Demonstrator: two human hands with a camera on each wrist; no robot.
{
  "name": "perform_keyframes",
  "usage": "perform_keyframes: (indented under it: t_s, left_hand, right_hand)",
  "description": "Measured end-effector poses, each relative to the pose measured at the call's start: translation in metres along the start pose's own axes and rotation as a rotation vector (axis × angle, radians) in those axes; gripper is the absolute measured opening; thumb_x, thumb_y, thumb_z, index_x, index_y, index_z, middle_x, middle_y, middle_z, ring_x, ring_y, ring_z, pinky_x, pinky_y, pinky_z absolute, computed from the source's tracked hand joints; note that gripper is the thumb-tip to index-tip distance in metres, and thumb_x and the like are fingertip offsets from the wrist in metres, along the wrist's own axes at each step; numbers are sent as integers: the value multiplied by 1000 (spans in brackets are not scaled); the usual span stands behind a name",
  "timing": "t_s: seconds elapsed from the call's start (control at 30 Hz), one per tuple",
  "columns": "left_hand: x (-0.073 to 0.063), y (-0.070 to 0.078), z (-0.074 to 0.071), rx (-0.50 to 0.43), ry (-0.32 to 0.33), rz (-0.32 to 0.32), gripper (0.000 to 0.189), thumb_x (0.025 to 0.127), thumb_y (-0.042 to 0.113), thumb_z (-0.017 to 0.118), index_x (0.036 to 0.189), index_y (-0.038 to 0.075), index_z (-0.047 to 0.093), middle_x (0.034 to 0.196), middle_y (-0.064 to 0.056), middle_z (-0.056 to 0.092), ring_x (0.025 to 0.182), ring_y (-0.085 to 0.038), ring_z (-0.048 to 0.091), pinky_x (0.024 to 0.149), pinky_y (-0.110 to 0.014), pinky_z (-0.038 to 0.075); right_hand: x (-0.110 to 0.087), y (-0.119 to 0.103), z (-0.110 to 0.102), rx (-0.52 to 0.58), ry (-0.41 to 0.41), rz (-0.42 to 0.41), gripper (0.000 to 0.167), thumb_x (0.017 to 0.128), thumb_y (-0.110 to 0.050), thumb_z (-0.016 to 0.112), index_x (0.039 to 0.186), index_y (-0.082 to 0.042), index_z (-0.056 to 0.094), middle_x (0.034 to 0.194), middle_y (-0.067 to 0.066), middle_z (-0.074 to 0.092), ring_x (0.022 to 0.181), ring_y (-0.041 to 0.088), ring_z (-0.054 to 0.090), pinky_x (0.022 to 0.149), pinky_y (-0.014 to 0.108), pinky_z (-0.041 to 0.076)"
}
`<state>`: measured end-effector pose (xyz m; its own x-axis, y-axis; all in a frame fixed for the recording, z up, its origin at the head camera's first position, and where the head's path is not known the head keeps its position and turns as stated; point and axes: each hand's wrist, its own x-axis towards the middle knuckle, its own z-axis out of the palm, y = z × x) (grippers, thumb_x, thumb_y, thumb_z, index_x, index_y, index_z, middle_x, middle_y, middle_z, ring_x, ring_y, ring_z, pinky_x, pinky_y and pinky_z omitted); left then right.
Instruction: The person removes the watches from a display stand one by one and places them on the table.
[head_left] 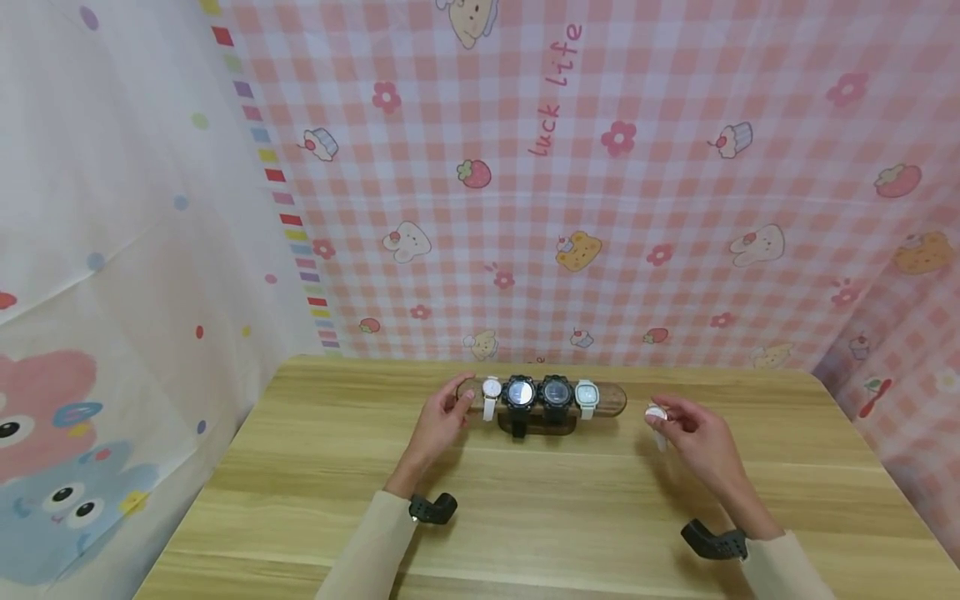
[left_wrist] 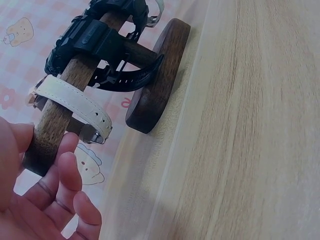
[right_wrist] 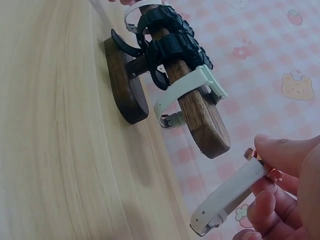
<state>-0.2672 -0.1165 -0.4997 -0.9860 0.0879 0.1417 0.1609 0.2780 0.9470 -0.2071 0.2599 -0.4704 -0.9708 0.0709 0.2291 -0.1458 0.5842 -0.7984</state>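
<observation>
A dark wooden watch stand [head_left: 615, 400] stands near the back of the table, its long bar raised above a rounded base [left_wrist: 162, 80]. My left hand [head_left: 441, 421] grips the bar's left end between thumb and fingers. Along the bar, from the left, sit a white-strapped watch [head_left: 491, 398], two bulky black watches [head_left: 520, 392] [head_left: 556, 392] and a pale green square watch [head_left: 587, 397]. Off the bar's right end, my right hand [head_left: 697, 433] pinches another white-strapped watch [right_wrist: 232, 192] by its rose-gold case; the strap hangs down, its buckle fastened in a loop.
The light wood-grain table [head_left: 540, 517] extends toward me and to both sides. Behind it hangs a pink checked cloth [head_left: 525, 208] with cartoon prints, and a white printed cloth [head_left: 150, 208] hangs at the left. Each wrist wears a black camera mount [head_left: 433, 508].
</observation>
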Motion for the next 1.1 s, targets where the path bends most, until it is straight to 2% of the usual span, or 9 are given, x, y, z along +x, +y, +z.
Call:
perform_keyframes:
  t_s: [0.27, 0.5, 0.77, 0.87, 1.1]
  left_hand:
    - [0, 1, 0, 4, -2, -11, 37, 102, 19, 56, 139, 17, 57, 86, -28, 65, 71, -39, 62, 55, -23, 45]
    - [2, -1, 1, 0, 2, -13, 37, 102, 16, 56, 139, 15, 57, 83, -28, 65, 62, -19, 56, 54, -22, 44]
    - [2, -3, -1, 1, -3, -11, 38, 102, 16, 56, 140, 15, 56, 82, -27, 65, 62, -17, 56, 54, -23, 45]
    - [2, -4, -1, -1, -3, -16, 37, 102, 17, 56, 139, 16, 57, 82, -27, 65, 63, -20, 57, 54, -23, 44]
    - [1, -2, -1, -10, -11, -18, 38, 102, 19, 57, 140, 17, 57, 84, -27, 65, 70, -37, 61, 54, -23, 44]
  right_hand:
    - [-7, -1, -1, -34, -26, -26, 32, 91, -18, 73, 117, 0, 69, 89, 9, 70, 69, 4, 57, 57, 22, 48]
    - [-15, -4, 0, -29, -73, 14, 35, 89, -16, 75, 118, 2, 68, 89, 9, 69, 69, 6, 57, 56, 22, 49]
    - [-27, -2, 8, -35, -95, -3, 32, 87, -12, 77, 115, 3, 69, 83, 6, 68, 66, 5, 55, 54, 22, 47]
    - [-32, -1, 12, -54, -88, -30, 30, 85, -8, 78, 112, 4, 70, 79, 4, 66, 63, 3, 53, 52, 22, 45]
    - [-41, 1, 18, -117, -62, -98, 28, 80, 0, 79, 106, 6, 71, 73, 0, 61, 60, 1, 48, 49, 22, 42]
